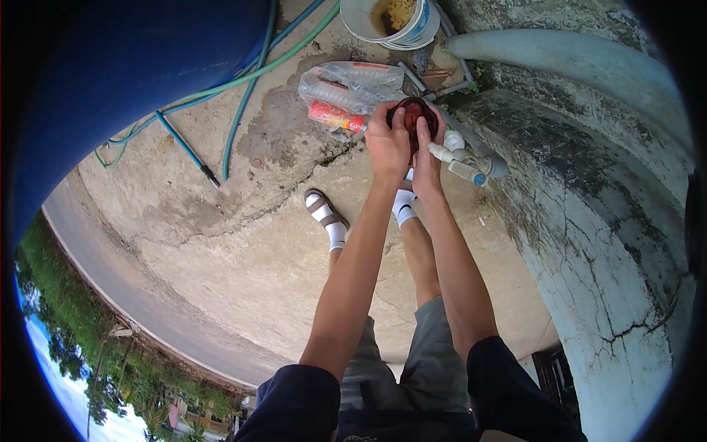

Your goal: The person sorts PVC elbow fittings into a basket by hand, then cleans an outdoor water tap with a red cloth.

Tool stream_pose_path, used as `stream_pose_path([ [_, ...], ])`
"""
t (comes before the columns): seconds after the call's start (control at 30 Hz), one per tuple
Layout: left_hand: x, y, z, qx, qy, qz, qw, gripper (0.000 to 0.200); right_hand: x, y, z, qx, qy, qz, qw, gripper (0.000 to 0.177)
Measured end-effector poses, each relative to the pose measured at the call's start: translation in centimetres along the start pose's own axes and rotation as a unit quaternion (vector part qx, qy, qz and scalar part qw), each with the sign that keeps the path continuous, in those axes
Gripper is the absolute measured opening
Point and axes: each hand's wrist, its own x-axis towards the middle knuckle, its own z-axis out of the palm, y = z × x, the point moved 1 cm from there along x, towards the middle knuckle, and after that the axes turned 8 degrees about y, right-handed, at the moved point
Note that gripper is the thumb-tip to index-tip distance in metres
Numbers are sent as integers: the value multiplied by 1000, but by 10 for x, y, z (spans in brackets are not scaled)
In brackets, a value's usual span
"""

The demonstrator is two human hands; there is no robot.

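Note:
Both hands are out in front of me, close together, wrapped around a dark red, glossy, round bowl-like object (413, 112). My left hand (389, 140) grips its left side, and my right hand (428, 151) its right side, with the thumbs near its middle. What lies inside it is too small to make out. Just right of my right hand is a whitish faucet (460, 159) on a pipe. Left of my left hand, a red and yellow packet (336, 116) lies by clear plastic bottles in a bag (346, 82).
A white bucket (352, 23) with brownish contents stands at the top. Green and blue hoses (247, 99) run over the concrete ground beside a large blue container (125, 66). A cracked, stained wall (589, 221) curves along the right, with a thick pipe (545, 55) above.

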Motion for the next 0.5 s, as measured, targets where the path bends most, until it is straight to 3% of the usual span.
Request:
stream_pose_path([
  [0.1,11,5,11,-25,-33,-13,999,23,10,-2,-7,-82,9,-9,997,43],
  [0.17,14,4,18,32,-23,49,998,24,20,0,-12,-119,20,15,993,38],
  [0.2,13,3,24,59,-16,80,995,25,26,5,-10,-109,19,-19,994,39],
  [0.27,-1,7,33,61,38,63,995,31,32,11,-6,-87,19,-89,992,40],
  [0.33,-2,13,30,-178,-63,-97,977,35,34,13,-8,-88,11,-53,995,48],
  [0.5,4,2,39,-185,-14,-161,969,40,40,8,-13,-72,-23,39,996,51],
])
